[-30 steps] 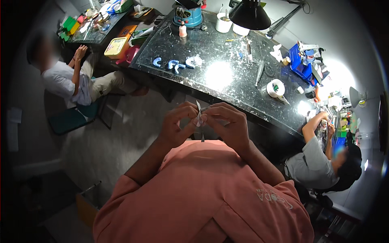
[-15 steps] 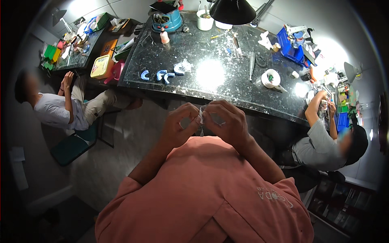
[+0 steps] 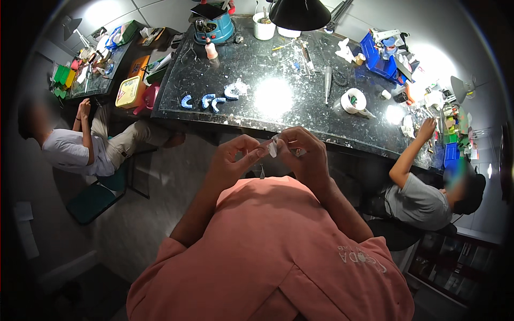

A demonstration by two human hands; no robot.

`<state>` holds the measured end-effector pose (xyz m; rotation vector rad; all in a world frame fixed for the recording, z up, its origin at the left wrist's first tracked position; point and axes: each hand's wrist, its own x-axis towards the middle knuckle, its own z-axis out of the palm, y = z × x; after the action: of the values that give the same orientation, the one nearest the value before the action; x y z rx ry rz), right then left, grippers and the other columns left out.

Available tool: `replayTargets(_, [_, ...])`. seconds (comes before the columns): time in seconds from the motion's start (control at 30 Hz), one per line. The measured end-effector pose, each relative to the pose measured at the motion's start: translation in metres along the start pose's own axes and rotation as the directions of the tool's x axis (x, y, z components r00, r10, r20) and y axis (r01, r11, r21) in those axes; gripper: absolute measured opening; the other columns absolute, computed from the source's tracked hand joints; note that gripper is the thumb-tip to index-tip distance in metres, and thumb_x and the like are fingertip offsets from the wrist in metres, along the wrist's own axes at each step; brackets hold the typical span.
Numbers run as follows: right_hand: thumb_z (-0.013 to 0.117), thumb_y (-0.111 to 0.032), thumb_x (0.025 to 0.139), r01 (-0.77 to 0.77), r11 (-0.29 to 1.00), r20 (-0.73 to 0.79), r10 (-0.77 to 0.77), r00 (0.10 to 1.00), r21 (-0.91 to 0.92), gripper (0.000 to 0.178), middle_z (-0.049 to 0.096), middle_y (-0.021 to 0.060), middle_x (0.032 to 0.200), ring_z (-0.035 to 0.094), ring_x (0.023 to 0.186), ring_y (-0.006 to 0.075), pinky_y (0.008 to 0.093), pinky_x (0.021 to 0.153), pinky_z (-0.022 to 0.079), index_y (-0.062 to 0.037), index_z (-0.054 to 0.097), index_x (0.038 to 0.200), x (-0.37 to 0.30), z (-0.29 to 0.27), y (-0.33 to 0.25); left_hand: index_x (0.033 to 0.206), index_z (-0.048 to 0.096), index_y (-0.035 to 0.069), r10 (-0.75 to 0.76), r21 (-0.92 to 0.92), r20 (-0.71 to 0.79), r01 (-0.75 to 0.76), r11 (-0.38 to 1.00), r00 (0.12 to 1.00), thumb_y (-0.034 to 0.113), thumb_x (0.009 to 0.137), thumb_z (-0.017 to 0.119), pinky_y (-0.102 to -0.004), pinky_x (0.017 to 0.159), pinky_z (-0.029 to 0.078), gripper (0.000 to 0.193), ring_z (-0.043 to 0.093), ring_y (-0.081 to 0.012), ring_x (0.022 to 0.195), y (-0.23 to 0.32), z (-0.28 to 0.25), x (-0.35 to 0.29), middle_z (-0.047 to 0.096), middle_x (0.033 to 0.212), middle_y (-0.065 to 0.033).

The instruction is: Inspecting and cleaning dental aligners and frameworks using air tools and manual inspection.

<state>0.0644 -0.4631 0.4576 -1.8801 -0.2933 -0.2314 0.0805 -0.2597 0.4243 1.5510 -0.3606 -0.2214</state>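
Note:
Just off the bench's front edge, both my hands meet at a small, thin whitish translucent piece (image 3: 273,148), too small to name. My left hand (image 3: 235,159) is closed, with thumb and forefinger pinched at the piece's left edge. The fingers of my right hand (image 3: 306,158) curl round its other side and hide part of it. On the bench beyond lie several blue U-shaped dental models (image 3: 208,100), with a crumpled clear-white heap (image 3: 239,88) beside the rightmost.
The dark speckled bench (image 3: 176,80) carries a blue machine (image 3: 217,31), a pinkish bottle (image 3: 211,49), a grey handpiece (image 3: 327,85), a white tub (image 3: 352,107) and a blue bin (image 3: 377,60). A black lamp (image 3: 301,15) hangs above. Co-workers sit at left (image 3: 75,147) and right (image 3: 420,200).
The piece between my fingers has turned and shows a broader white face, slightly farther right. My right hand's grip has shifted. The right co-worker's arm now reaches farther over the bench.

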Motion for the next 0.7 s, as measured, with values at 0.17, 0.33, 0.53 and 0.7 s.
replayTargets(0.17, [0.067, -0.005, 0.088, -0.095, 0.994, -0.034, 0.097, 0.995, 0.048, 0.007, 0.066, 0.0103, 0.107, 0.067, 0.096, 0.0189, 0.0315, 0.084, 0.058, -0.0013, 0.066, 0.094, 0.005, -0.001, 0.016, 0.098, 0.064, 0.004, -0.142, 0.035, 0.032, 0.141, 0.989, 0.989, 0.018, 0.096, 0.067, -0.0216, 0.075, 0.043, 0.015, 0.053, -0.0033, 0.084, -0.012, -0.008, -0.002, 0.064, 0.089, 0.0018])
replayTargets(0.33, [0.067, -0.013, 0.090, -0.113, 0.983, -0.263, 0.148, 0.953, 0.142, 0.012, 0.060, 0.0158, 0.121, 0.057, 0.118, 0.0261, 0.0354, 0.099, 0.047, -0.0005, 0.066, 0.088, 0.015, -0.012, 0.068, 0.090, 0.066, 0.006, -0.173, -0.060, -0.139, 0.166, 0.984, 0.975, 0.020, 0.094, 0.069, -0.0220, 0.064, 0.040, 0.015, 0.049, -0.0036, 0.070, -0.053, -0.037, 0.010, 0.061, 0.077, 0.0034])
replayTargets(0.53, [0.073, -0.021, 0.085, -0.362, 0.860, -0.314, 0.253, 0.915, -0.359, 0.019, 0.061, 0.0139, 0.119, 0.049, 0.119, 0.0326, 0.0425, 0.105, 0.038, -0.0031, 0.069, 0.083, 0.041, 0.007, 0.179, 0.085, 0.067, 0.003, -0.095, 0.354, -0.556, 0.338, 0.872, 0.826, 0.027, 0.090, 0.070, -0.0285, 0.065, 0.046, 0.025, 0.059, -0.0111, 0.068, -0.121, -0.150, 0.113, 0.066, 0.074, -0.0037])
replayTargets(0.7, [0.074, -0.021, 0.083, -0.295, 0.819, -0.289, 0.166, 0.943, -0.492, 0.019, 0.063, 0.0110, 0.110, 0.049, 0.114, 0.0321, 0.0409, 0.101, 0.040, -0.0024, 0.072, 0.084, 0.053, 0.020, 0.227, 0.089, 0.068, 0.002, 0.005, 0.623, -0.626, 0.497, 0.605, 0.780, 0.033, 0.086, 0.074, -0.0400, 0.072, 0.051, 0.031, 0.066, -0.0280, 0.077, -0.148, -0.196, 0.167, 0.069, 0.080, -0.0123])
